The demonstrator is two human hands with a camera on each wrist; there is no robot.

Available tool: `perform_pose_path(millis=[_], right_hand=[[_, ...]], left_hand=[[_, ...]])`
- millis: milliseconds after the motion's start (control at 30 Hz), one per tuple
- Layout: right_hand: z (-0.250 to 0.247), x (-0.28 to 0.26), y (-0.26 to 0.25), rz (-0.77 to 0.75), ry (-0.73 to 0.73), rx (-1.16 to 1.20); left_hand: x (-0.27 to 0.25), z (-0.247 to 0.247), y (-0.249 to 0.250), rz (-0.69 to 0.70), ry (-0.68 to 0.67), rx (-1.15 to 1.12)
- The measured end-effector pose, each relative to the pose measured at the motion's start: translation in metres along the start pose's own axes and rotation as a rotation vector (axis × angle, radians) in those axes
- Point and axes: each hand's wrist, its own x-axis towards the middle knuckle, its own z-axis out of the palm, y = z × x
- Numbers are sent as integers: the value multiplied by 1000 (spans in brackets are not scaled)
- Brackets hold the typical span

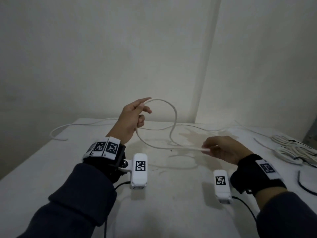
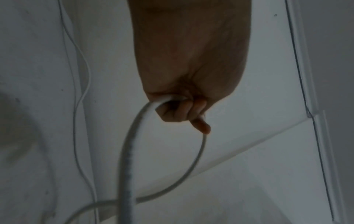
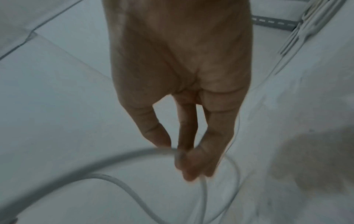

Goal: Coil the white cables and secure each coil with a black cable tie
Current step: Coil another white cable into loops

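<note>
A long white cable (image 1: 173,110) runs from my raised left hand (image 1: 135,114) in a loop down to my right hand (image 1: 221,149). My left hand grips it above the table's middle, fingers curled round it (image 2: 176,106), and a loop (image 2: 191,166) hangs below. My right hand, low over the table, pinches the cable near its end (image 1: 204,149) between thumb and fingertips (image 3: 189,166). The rest of the cable trails across the far side of the white table (image 1: 154,212). Several coiled white cables (image 1: 295,150) bound with black ties lie at the right edge.
A thin black tie or cord (image 1: 305,186) curves on the table at the right, near my right wrist. Loose white cable (image 1: 58,133) loops at the far left of the table. A pale wall rises right behind the table. A stain (image 1: 192,136) marks the tabletop's middle.
</note>
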Motion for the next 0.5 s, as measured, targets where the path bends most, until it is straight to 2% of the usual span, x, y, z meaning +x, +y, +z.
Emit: perform_pose_path(millis=[133, 233, 300, 367, 400, 467, 500], right_hand=[[14, 16, 5, -88, 76, 49], [16, 30, 6, -70, 84, 201], [19, 40, 8, -53, 110, 268], [24, 50, 13, -26, 107, 281], [29, 54, 15, -9, 95, 298], [39, 61, 19, -2, 78, 377], [43, 64, 21, -5, 80, 437]], left_hand=[[23, -12, -26, -14, 261, -23], [49, -26, -48, -35, 561, -58], [64, -41, -65, -207, 702, 214], [66, -49, -74, -529, 643, 601], [62, -48, -73, -589, 592, 723], [51, -39, -66, -470, 489, 880], [45, -33, -64, -382, 398, 858]])
